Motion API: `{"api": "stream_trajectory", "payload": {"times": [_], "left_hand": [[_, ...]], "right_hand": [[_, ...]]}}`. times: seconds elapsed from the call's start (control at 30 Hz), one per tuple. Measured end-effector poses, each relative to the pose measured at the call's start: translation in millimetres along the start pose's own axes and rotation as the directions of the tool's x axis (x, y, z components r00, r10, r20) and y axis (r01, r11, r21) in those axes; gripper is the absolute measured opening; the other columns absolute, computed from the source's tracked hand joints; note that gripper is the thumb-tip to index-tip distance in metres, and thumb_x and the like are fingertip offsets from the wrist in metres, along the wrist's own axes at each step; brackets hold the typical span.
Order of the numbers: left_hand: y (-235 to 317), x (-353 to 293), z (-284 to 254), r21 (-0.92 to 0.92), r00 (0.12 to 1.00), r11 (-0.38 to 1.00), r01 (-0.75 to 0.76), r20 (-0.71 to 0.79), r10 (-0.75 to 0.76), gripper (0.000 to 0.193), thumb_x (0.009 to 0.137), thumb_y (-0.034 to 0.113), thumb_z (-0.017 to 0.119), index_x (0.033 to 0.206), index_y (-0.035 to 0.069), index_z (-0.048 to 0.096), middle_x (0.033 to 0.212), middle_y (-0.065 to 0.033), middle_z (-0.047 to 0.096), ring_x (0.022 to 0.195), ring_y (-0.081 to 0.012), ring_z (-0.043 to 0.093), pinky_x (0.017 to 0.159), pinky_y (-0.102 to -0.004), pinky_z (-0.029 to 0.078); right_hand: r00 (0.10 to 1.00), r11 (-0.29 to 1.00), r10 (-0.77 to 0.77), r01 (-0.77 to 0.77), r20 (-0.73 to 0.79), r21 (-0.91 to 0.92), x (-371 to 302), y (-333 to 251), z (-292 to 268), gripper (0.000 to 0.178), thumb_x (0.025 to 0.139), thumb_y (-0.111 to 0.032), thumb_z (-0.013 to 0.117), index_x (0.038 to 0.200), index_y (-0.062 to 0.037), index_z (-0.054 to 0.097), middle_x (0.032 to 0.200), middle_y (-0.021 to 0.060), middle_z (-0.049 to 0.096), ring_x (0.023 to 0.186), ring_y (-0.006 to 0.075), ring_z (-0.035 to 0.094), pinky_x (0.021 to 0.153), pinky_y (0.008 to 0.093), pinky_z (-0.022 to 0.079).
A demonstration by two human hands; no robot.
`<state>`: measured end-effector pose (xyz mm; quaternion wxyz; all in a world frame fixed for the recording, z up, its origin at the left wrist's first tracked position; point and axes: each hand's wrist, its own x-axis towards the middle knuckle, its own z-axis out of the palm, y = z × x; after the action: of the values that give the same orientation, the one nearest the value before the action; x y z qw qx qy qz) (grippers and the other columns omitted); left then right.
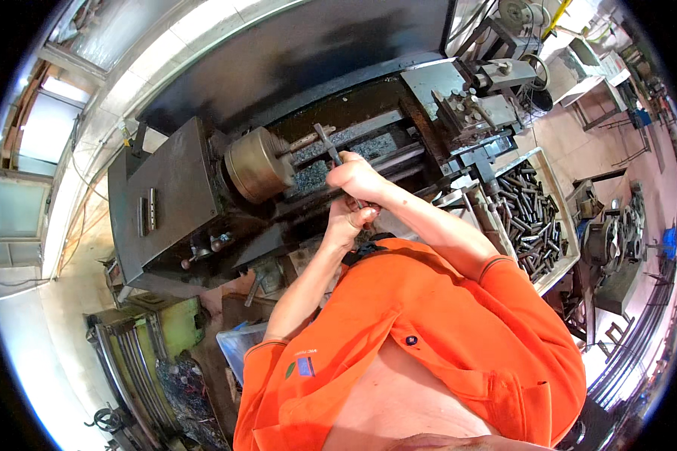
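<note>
My right hand (357,179) is closed around a dark, bar-shaped metal tool (329,145), whose far end points up and left over the lathe bed. Fingers hide the rest of it, so its exact kind cannot be told. Just below, close to my body, my left hand (348,221) has its fingers curled in a pinch; what they hold is mostly hidden. Left of both hands is the lathe's round brass-coloured chuck (257,167), with a stepped jaw end facing right. Metal chips (361,154) lie in the bed behind my right hand.
The grey headstock (169,199) stands left, with lever knobs (207,248) on its front. To the right are the carriage and tool post (466,113). A tray (572,218) heaped with short metal rods (530,214) sits right of my right arm. A dark splash guard (301,56) rises behind.
</note>
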<state>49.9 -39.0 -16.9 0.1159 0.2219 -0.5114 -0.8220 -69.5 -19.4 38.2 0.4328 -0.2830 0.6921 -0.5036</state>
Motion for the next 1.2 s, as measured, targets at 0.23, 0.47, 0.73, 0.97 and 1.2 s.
{"api": "stream_trajectory", "payload": {"times": [0.23, 0.47, 0.73, 0.97, 1.2], "left_hand": [[0.7, -0.7, 9.1, 0.045, 1.0, 0.999, 0.02, -0.016, -0.019, 0.045, 0.062, 0.034, 0.076, 0.084, -0.001, 0.057, 0.074, -0.0077, 0.062, 0.065, -0.0131, 0.06, 0.053, -0.0234, 0.045], [3.3, 4.7, 15.7, 0.081, 1.0, 0.996, -0.025, 0.0, 0.025, 0.041, 0.064, 0.032, 0.073, 0.081, -0.002, 0.058, 0.072, -0.0077, 0.063, 0.061, -0.0118, 0.058, 0.049, -0.0233, 0.044], [7.3, -5.6, 9.7, 0.087, 0.995, 0.995, -0.042, -0.086, 0.049, 0.036, 0.063, 0.028, 0.073, 0.079, -0.001, 0.059, 0.072, -0.0056, 0.062, 0.063, -0.0114, 0.059, 0.048, -0.0216, 0.042], [-2.2, 9.4, 18.4, 0.088, 0.999, 0.995, -0.041, -0.007, 0.042, 0.041, 0.062, 0.032, 0.075, 0.079, 0.0, 0.057, 0.07, -0.0057, 0.062, 0.058, -0.0099, 0.056, 0.046, -0.0214, 0.042], [0.8, 0.5, 3.2, 0.058, 1.0, 0.998, 0.014, -0.013, -0.013, 0.036, 0.062, 0.026, 0.078, 0.077, 0.002, 0.057, 0.069, 0.0006, 0.056, 0.06, -0.007, 0.049, 0.051, -0.0207, 0.038]], "right_hand": [[0.998, 0.993, -0.05, 0.054, -0.042, 0.104, 1.2, 14.7, -6.4, 0.017, 0.066, -0.014, 0.055, 0.076, -0.0006, 0.05, 0.066, 0.0032, 0.048, 0.065, 0.0141, 0.045, 0.058, 0.0295, 0.038], [0.999, 0.995, 0.0, 0.003, -0.034, 0.099, -5.6, 4.3, -12.1, 0.026, 0.067, -0.014, 0.055, 0.085, 0.0046, 0.054, 0.07, 0.005, 0.052, 0.066, 0.0138, 0.047, 0.058, 0.0287, 0.04], [0.999, 0.999, -0.036, 0.036, 0.008, -0.001, 12.9, 17.6, -0.2, 0.029, 0.064, -0.019, 0.058, 0.077, 0.0049, 0.051, 0.07, 0.0103, 0.053, 0.066, 0.0181, 0.05, 0.06, 0.0322, 0.041], [1.0, 0.981, -0.002, 0.005, -0.015, 0.193, -11.9, -0.8, -17.1, 0.017, 0.067, -0.015, 0.055, 0.074, -0.0008, 0.05, 0.065, 0.0018, 0.048, 0.061, 0.012, 0.044, 0.056, 0.0282, 0.037], [0.998, 0.998, -0.069, 0.069, -0.004, 0.01, 4.0, 9.4, -3.4, 0.018, 0.064, -0.015, 0.054, 0.073, -0.0012, 0.049, 0.063, 0.0022, 0.045, 0.06, 0.0125, 0.042, 0.054, 0.0293, 0.036]]}}
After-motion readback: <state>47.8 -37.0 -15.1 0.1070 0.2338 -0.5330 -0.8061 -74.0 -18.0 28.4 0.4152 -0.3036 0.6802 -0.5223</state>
